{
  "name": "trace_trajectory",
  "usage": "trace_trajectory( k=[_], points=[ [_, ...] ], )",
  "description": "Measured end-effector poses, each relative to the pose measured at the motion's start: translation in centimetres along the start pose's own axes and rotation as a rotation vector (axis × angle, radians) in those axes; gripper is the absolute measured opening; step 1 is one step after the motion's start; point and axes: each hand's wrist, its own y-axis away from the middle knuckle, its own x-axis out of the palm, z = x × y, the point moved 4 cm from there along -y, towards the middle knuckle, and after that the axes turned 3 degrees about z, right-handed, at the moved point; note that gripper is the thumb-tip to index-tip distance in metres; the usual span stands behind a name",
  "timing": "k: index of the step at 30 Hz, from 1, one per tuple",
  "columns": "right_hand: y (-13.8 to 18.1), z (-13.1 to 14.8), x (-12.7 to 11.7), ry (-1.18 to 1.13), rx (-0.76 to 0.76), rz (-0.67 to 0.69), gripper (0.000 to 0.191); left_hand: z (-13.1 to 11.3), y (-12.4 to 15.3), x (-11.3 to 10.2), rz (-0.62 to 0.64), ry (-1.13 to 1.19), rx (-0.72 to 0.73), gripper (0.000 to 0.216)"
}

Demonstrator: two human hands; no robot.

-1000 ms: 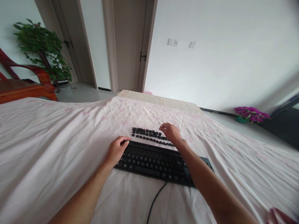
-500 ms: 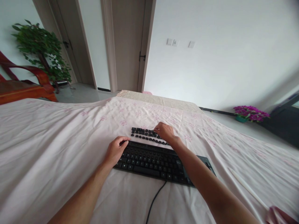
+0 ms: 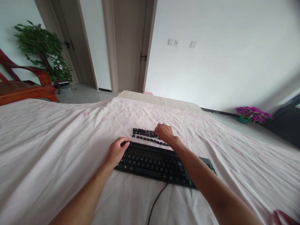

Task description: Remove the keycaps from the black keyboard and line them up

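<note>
A black keyboard (image 3: 154,162) lies on a pale sheet with pink flowers (image 3: 58,140); its cable (image 3: 156,200) runs toward me. Behind it, several loose black keycaps (image 3: 142,134) lie in rows on the sheet. My left hand (image 3: 116,152) rests on the keyboard's left end, fingers curled over the top left corner, gripping it. My right hand (image 3: 165,133) reaches past the keyboard onto the keycaps, fingers bent down and pinched among them; what they hold is hidden.
A red wooden chair (image 3: 21,86) and a green plant (image 3: 42,47) stand at the far left. Closed doors (image 3: 127,43) lie ahead. Purple flowers (image 3: 253,114) sit on the floor at right beside a dark cabinet (image 3: 286,122). Something pink (image 3: 280,217) shows at the bottom right corner.
My right hand slid left along the rows of keycaps and its fingers closed down onto them. My left hand stayed on the keyboard's corner.
</note>
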Motion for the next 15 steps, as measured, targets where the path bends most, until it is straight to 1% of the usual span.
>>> trace_trajectory(
  k=[8,15],
  points=[
    [0.19,0.52,-0.07,0.043,-0.008,0.037,0.023,0.12,0.03,0.04,0.007,0.006,0.008,0.025],
    [0.65,0.68,-0.18,0.055,-0.02,0.021,0.025,-0.06,-0.02,-0.04,0.003,0.005,0.012,0.025]
  ],
)
